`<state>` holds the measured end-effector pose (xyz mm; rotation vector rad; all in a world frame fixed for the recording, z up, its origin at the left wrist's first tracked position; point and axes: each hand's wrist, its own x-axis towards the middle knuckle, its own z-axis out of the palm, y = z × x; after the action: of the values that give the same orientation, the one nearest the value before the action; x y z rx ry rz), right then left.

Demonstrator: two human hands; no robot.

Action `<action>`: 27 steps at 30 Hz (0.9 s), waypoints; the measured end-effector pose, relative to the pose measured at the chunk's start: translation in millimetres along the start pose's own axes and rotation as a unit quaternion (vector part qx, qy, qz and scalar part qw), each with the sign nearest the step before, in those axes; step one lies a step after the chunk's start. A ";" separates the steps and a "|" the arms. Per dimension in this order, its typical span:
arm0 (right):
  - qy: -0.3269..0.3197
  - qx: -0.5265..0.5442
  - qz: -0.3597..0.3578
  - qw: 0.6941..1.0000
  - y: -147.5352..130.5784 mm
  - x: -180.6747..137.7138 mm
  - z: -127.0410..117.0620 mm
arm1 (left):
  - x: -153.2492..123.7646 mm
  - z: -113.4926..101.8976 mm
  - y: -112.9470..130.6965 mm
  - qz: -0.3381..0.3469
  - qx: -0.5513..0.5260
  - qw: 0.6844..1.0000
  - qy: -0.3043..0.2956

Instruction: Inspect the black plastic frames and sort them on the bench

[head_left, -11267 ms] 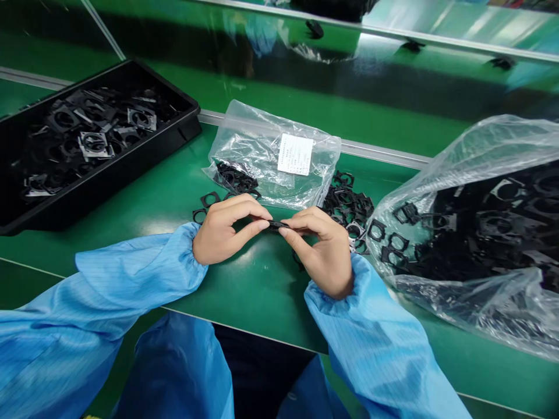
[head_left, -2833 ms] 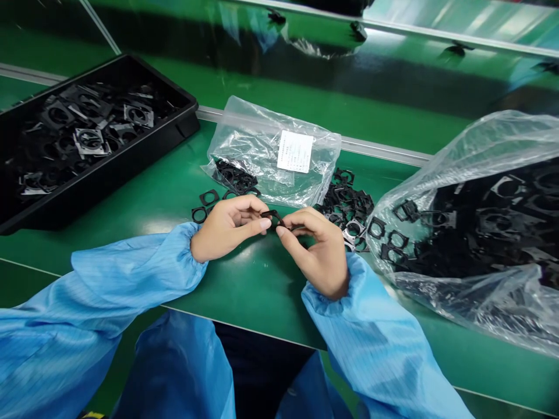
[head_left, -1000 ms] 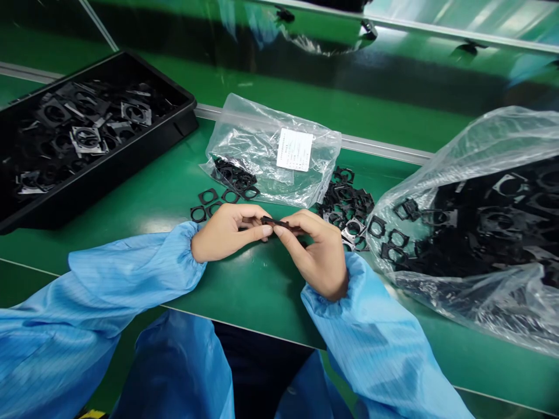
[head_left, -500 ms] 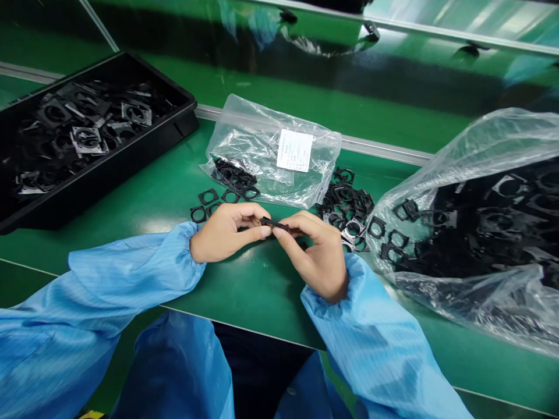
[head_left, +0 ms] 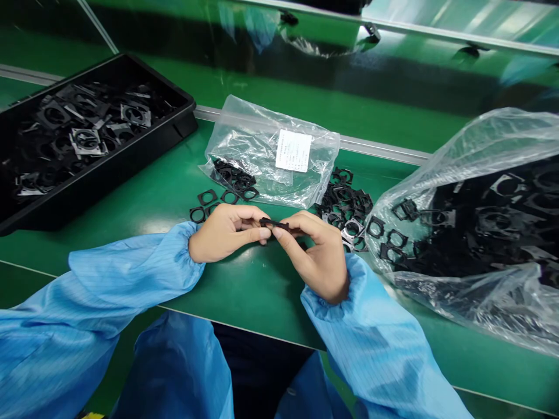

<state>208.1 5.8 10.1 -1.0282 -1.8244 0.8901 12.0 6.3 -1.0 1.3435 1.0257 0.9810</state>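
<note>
My left hand (head_left: 225, 233) and my right hand (head_left: 315, 253) meet over the green table (head_left: 248, 285), both in blue sleeves. Between their pinched fingertips sits a small flat black frame part (head_left: 274, 223), seen edge-on. Thumb and forefinger of each hand close on it from either side. Just beyond my left hand lie a few loose black square rings (head_left: 205, 201). A pile of black frame parts (head_left: 347, 203) lies beyond my right hand.
A black tray (head_left: 172, 131) with several black and silver frames stands at the left. A small clear bag with a white label (head_left: 273, 154) lies behind the hands. A large clear bag of black parts (head_left: 476, 227) fills the right side. A metal rail (head_left: 384, 152) crosses behind.
The black part has turned from showing its open face to lying edge-on between the fingertips. Both hands have stayed in the same spot.
</note>
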 end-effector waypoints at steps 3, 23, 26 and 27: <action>0.003 -0.004 0.005 1.000 0.7 0.0 0.5 | 0.1 0.3 0.1 -0.003 0.005 1.000 0.002; 0.005 -0.007 0.006 1.000 2.9 0.4 1.4 | 1.9 1.0 -2.2 -0.007 -0.003 0.999 0.031; 0.002 -0.008 0.003 1.000 1.9 0.4 0.9 | 1.9 1.3 -3.2 -0.005 -0.020 1.000 0.022; 0.001 -0.007 0.002 1.000 1.5 0.4 0.8 | 1.9 1.3 -3.4 -0.004 -0.024 0.999 0.020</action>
<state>207.7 6.6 8.7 -1.0421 -1.8288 0.8793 13.7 7.8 -4.5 1.2837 1.0311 1.0245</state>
